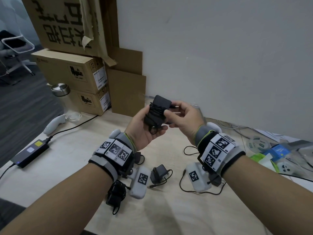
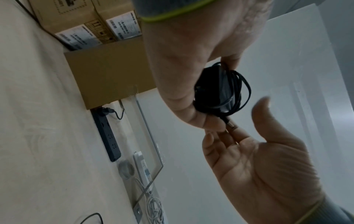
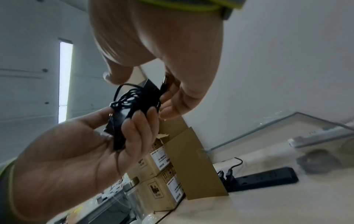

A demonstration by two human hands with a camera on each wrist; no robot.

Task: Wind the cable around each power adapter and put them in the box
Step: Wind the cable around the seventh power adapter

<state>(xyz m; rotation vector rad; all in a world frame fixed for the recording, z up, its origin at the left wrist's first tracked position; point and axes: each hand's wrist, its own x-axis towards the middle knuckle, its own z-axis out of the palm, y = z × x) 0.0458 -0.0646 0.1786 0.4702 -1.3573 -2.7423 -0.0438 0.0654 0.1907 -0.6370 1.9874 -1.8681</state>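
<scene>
Loose adapters: three black ones lie on the table (image 1: 169,209) near its front edge; one (image 1: 115,194) under the left wrist, one (image 1: 158,173) in the middle, one (image 1: 216,180) under the right wrist
Left hand (image 1: 144,131): fingers curled round a black power adapter (image 1: 156,110), held above the table; cable (image 1: 157,108) wound about its middle
Right hand (image 1: 184,119): pinches the cable's plug end (image 2: 229,125) beside the adapter
Box (image 1: 127,82): brown cardboard, at the table's back edge by the wall

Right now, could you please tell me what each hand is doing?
Left hand: grips the cable-wound power adapter.
Right hand: pinches the cable's barrel plug.
</scene>
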